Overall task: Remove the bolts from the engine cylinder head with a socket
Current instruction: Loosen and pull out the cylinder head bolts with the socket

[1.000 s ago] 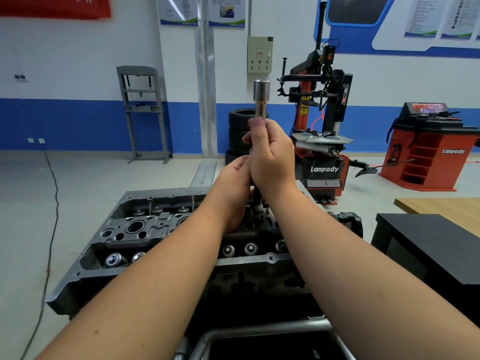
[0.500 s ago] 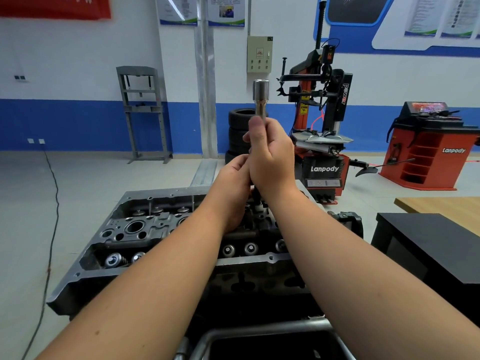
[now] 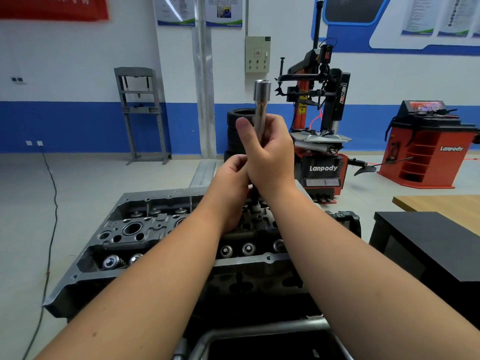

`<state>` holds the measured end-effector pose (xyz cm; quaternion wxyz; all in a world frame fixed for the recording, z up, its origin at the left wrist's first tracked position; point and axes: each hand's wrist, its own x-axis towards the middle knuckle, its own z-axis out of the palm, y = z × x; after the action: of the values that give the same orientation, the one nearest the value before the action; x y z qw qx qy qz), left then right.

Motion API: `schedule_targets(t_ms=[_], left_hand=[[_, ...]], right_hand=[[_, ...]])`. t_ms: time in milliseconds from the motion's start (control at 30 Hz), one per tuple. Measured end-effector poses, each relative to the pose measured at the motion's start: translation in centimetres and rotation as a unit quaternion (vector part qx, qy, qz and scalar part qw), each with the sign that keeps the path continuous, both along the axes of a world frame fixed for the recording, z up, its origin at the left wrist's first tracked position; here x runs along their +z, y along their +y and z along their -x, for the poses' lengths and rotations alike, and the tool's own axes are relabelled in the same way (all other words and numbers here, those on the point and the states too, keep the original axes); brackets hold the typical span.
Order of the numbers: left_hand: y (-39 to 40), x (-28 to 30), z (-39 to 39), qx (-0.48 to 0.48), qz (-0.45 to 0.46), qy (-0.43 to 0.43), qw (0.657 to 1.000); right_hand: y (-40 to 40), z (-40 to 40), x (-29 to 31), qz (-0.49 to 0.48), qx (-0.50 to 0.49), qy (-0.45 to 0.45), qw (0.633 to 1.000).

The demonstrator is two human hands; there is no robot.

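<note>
Above grey cast cylinder head (image 3: pixel 135 229), right hand (image 3: pixel 270 157) fingers clamp upright long steel socket (image 3: pixel 261 105); left hand (image 3: pixel 231 188) grips lower, likely steadying it.

Both forearms bare, no sleeves; left hand (image 3: pixel 232 183), right hand (image 3: pixel 270 157) ungloved.

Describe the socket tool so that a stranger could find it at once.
Start at the grey cylinder head in the foreground. Above its far right part, the right hand grips a shiny steel socket tool that stands upright. It is the only bright metal rod, with a wider cup on top.
</note>
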<state>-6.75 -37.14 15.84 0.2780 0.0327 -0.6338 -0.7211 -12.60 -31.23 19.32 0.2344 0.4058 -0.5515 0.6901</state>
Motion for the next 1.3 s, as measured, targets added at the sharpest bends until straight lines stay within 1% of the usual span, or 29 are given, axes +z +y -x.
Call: schedule_targets(t_ms=[133, 267, 400, 567, 700, 867, 1000, 1133, 1300], left_hand=[[0.01, 0.05, -0.04, -0.002, -0.028, 0.01, 1.0], [-0.01, 0.15, -0.05, -0.022, -0.013, -0.009, 1.0], [-0.12, 0.02, 0.02, -0.016, 0.003, -0.008, 1.0], [-0.2, 0.0, 0.11, -0.003, -0.027, 0.006, 1.0], [-0.1, 0.16, 0.04, -0.025, -0.01, -0.007, 1.0], [-0.04, 0.04, 0.0, -0.015, -0.009, -0.003, 1.0], [-0.1, 0.06, -0.02, 0.007, -0.024, 0.007, 1.0], [-0.03, 0.22, -0.09, -0.018, -0.019, -0.007, 1.0], [-0.09, 0.09, -0.02, -0.015, -0.003, -0.005, 1.0]], right_hand=[[-0.18, 0.16, -0.2, -0.015, -0.032, 0.014, 0.999], [-0.54, 0.17, -0.38, -0.03, -0.024, 0.006, 0.999], [-0.29, 0.15, -0.27, -0.016, -0.004, -0.001, 1.0], [-0.16, 0.06, -0.3, -0.009, -0.042, 0.02, 0.999], [-0.59, 0.09, -0.49, -0.026, -0.029, 0.005, 0.999], [-0.36, 0.21, -0.45, -0.025, -0.009, 0.003, 1.0], [-0.27, 0.19, -0.33, -0.01, -0.04, 0.023, 0.999], [-0.78, 0.18, -0.55, -0.031, -0.038, 0.016, 0.999], [-0.61, 0.26, -0.51, -0.006, -0.023, 0.01, 1.0]])
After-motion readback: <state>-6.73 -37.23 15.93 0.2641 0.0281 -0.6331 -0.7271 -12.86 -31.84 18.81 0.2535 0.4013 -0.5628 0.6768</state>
